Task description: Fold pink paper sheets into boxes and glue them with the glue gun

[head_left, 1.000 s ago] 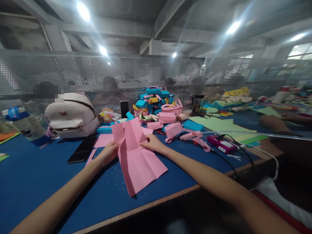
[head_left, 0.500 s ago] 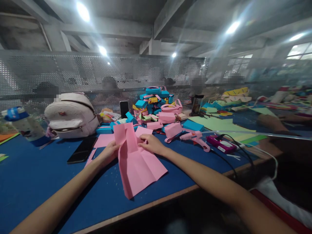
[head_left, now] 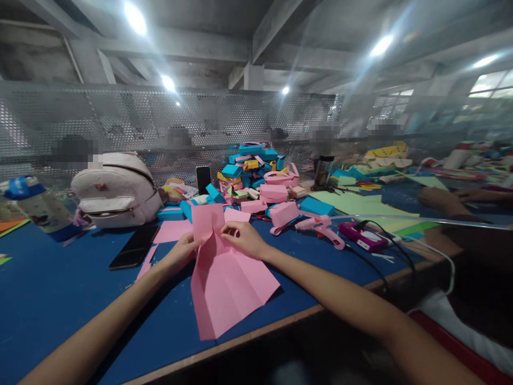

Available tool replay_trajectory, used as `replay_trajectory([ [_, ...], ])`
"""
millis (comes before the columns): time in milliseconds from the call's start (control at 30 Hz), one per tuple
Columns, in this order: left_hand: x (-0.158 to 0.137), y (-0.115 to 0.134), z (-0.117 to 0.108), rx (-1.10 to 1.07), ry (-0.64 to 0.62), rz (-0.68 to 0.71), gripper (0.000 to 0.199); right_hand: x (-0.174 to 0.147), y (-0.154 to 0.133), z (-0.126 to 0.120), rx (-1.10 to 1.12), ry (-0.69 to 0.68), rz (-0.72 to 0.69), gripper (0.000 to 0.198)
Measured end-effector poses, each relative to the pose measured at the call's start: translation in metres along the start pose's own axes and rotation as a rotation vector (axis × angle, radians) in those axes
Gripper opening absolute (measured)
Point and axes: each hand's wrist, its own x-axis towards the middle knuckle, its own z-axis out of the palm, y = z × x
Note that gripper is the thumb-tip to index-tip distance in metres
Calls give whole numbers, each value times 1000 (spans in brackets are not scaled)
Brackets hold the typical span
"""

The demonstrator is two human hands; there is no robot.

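Note:
A creased sheet of pink paper (head_left: 228, 283) stands partly folded over the blue tabletop, its wide part fanning toward the table's front edge. My left hand (head_left: 185, 250) pinches its left side near the folds. On the other side my right hand (head_left: 245, 238) grips the paper between thumb and curled fingers. An upright pink flap rises between the two hands. Behind the sheet lies another flat piece of pink paper (head_left: 170, 231), with a narrow pink strip near my left wrist.
A black phone (head_left: 134, 247) and a white backpack (head_left: 116, 195) lie to the left, beside a bottle (head_left: 42, 208). Folded paper boxes (head_left: 252, 166) are heaped at the back. A pink glue gun (head_left: 323, 230) and purple power strip (head_left: 363, 237) sit right, near another person's hand (head_left: 436, 199).
The paper's lower part has swung lower and spread wider toward the front edge. My right hand has shifted slightly left, closer to my left hand, which has moved slightly right.

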Motion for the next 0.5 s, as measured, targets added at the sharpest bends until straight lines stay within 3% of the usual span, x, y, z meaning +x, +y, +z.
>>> replay_trajectory([
  [333,-3,12,9,267,251,39,31,8,-24,-2,-69,-59,-4,3],
  [433,-2,12,7,308,336,23,32,12,-28,1,-56,-46,10,9],
  [500,-2,13,5,323,380,6,32,15,-29,3,-24,-14,35,26],
])
